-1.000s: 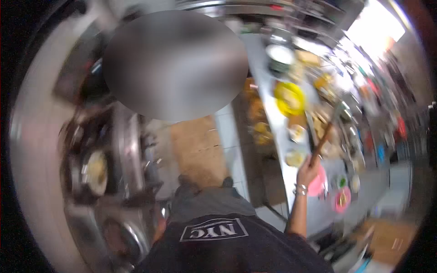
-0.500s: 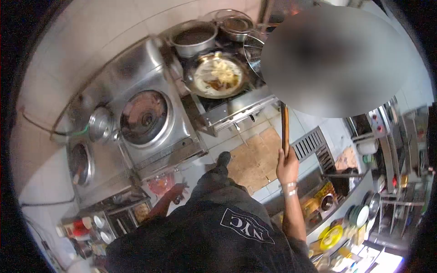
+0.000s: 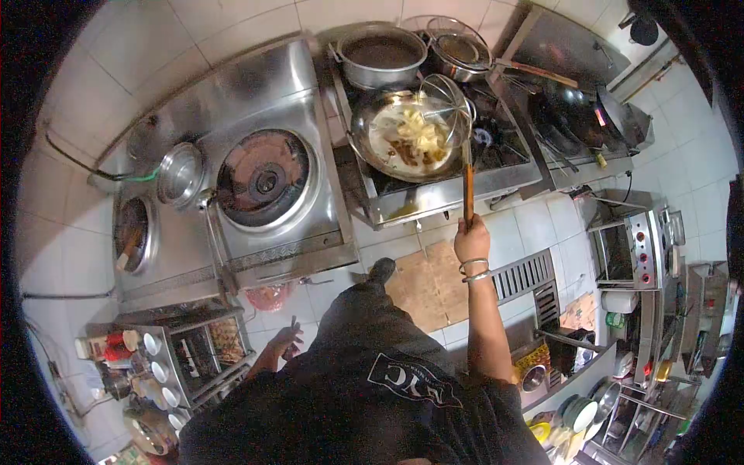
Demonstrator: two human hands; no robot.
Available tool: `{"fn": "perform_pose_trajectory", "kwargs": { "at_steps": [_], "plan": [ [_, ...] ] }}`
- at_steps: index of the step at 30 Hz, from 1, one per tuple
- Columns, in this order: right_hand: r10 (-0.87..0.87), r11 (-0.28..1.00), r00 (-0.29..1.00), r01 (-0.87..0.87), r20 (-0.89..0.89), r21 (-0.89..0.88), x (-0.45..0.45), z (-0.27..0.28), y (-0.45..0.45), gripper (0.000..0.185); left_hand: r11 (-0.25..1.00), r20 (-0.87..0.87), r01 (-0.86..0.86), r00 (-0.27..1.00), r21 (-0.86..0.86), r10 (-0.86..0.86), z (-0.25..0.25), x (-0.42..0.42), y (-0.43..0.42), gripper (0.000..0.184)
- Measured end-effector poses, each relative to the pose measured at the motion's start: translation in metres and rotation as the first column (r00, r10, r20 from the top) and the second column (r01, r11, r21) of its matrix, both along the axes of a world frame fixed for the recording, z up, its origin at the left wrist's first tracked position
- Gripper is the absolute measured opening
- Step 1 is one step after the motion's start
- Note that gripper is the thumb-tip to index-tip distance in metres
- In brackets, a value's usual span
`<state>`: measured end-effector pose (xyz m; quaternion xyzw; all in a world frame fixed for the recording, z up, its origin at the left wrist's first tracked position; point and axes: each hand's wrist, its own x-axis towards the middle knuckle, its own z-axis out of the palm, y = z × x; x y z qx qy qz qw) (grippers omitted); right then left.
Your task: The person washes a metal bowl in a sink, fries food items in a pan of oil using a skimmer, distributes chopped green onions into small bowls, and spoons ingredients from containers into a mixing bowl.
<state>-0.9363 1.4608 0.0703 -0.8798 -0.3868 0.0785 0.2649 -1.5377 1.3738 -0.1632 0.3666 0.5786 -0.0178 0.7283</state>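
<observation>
My right hand [image 3: 471,240] is closed around the wooden handle of a wire strainer [image 3: 468,186]. The round mesh head tilts over the right side of a wok [image 3: 363,159] on the burner. Pale yellow pieces [image 3: 422,133] lie in a heap in the wok, with foamy oil and brown bits around them. Low at my left side, my left hand [image 3: 284,342] is partly curled around a slim dark thing that I cannot make out. It is well away from the stove.
Behind the wok stand a large pot [image 3: 381,58] and a smaller pot [image 3: 459,58] with a strainer across it. A steel wok range [image 3: 325,225] is on the left. A floor drain [image 3: 523,275] and cardboard [image 3: 425,287] lie below. Shelving with dishes stands at the right.
The strainer has swung left, from the blurred area on the right to over the wok. My right hand has risen toward the stove. My left hand has shifted slightly down and left.
</observation>
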Motion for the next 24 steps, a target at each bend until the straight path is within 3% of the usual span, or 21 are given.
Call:
{"fn": "perform_pose_trajectory", "kwargs": {
  "at_steps": [3,7,12,14,15,17,18,20,22,24],
  "plan": [
    [-0.020,1.000,1.000,0.020,-0.002,-0.004,0.004,0.002,0.003,0.017,1.000,-0.007,0.011,1.000,-0.026,-0.012,0.020,0.019,0.021,0.077],
    [-0.048,0.999,0.999,0.048,-0.001,0.024,0.013,0.003,0.018,0.019,0.997,-0.097,0.009,0.995,-0.082,-0.017,-0.010,0.027,0.041,0.077],
    [0.002,0.999,0.998,-0.004,0.064,0.033,0.016,-0.030,0.020,0.021,0.998,-0.017,-0.042,0.999,-0.055,0.041,0.004,0.031,0.048,0.075],
    [0.029,1.000,0.959,-0.027,-0.282,0.011,0.014,-0.038,0.022,0.019,0.999,-0.028,-0.027,0.999,-0.044,0.026,0.004,0.029,0.047,0.076],
    [0.029,1.000,0.958,-0.027,-0.285,0.010,0.011,-0.035,0.022,0.019,0.999,-0.035,-0.011,0.999,-0.033,0.010,0.005,0.028,0.046,0.076],
    [-0.030,0.999,0.699,0.053,-0.714,0.009,0.005,-0.017,0.022,0.014,1.000,0.014,-0.021,1.000,-0.013,0.021,0.014,0.025,0.038,0.076],
    [-0.031,0.999,0.698,0.052,-0.716,0.008,0.002,-0.007,0.023,0.014,0.999,0.065,-0.032,0.997,0.005,0.032,0.019,0.024,0.034,0.076],
    [-0.023,0.993,0.424,0.118,-0.905,0.029,-0.002,0.010,0.023,0.010,0.999,0.051,-0.054,0.997,-0.008,0.054,0.023,0.026,0.032,0.076],
    [-0.028,0.995,0.391,0.099,-0.920,0.011,-0.003,0.018,0.022,0.009,0.997,0.037,-0.077,0.996,-0.022,0.077,0.005,0.017,0.026,0.076],
    [-0.031,0.997,0.357,0.081,-0.933,-0.002,0.000,0.024,0.021,0.009,0.984,0.018,-0.154,0.988,0.085,0.153,-0.048,0.002,0.016,0.075]
  ]
}}
